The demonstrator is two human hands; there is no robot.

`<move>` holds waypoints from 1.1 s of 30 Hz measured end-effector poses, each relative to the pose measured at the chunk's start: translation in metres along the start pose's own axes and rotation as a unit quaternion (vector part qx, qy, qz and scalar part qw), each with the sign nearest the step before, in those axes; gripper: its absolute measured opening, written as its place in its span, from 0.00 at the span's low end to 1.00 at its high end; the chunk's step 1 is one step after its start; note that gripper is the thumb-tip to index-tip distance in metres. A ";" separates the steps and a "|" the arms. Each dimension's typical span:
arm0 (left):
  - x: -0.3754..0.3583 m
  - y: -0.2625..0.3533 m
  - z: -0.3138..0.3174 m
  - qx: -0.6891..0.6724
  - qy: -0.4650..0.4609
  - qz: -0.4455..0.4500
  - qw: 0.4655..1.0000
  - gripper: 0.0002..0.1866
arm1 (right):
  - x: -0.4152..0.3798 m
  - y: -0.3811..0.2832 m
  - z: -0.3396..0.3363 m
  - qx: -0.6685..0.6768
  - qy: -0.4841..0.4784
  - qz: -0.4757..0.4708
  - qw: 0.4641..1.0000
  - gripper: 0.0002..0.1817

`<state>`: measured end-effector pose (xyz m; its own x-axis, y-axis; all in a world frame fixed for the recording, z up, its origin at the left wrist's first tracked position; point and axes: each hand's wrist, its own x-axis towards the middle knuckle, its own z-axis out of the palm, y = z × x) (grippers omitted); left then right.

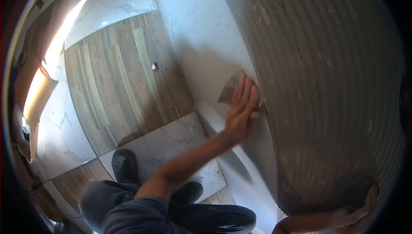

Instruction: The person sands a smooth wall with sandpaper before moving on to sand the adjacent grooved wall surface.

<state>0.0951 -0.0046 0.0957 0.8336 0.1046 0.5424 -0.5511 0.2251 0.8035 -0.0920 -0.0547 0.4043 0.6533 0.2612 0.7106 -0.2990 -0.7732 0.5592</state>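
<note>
My left hand (244,109) reaches across to the pale wall (206,69), its fingers closed over a thin, flat, brownish piece (228,90). The piece rests close against the wall, right beside the edge of a large brown panel with a ridged surface (326,79). Most of the piece's right side is hidden under the fingers, and I cannot tell its exact kind. Low on the right, my right hand (356,214) lies against the ridged surface near the panel's lower end, fingers stretched out and holding nothing.
Wood-look tiles (116,75) and white marbled tiles (171,139) cover the floor. A small white bit (154,66) lies on the wood-look part. Torn cardboard (40,92) stands at the left by a bright strip of light. My dark shoes (124,165) are below.
</note>
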 end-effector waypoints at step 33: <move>0.018 -0.050 -0.009 0.104 0.104 -0.148 0.978 0.22 | 0.004 -0.002 0.011 0.094 0.046 -0.112 0.988 0.24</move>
<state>0.1382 -0.0051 0.0634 0.9354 0.2650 0.2340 -0.2622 0.0762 0.9620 -0.0809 -0.0587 0.4011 0.6196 0.4827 0.6189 -0.0143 -0.7815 0.6238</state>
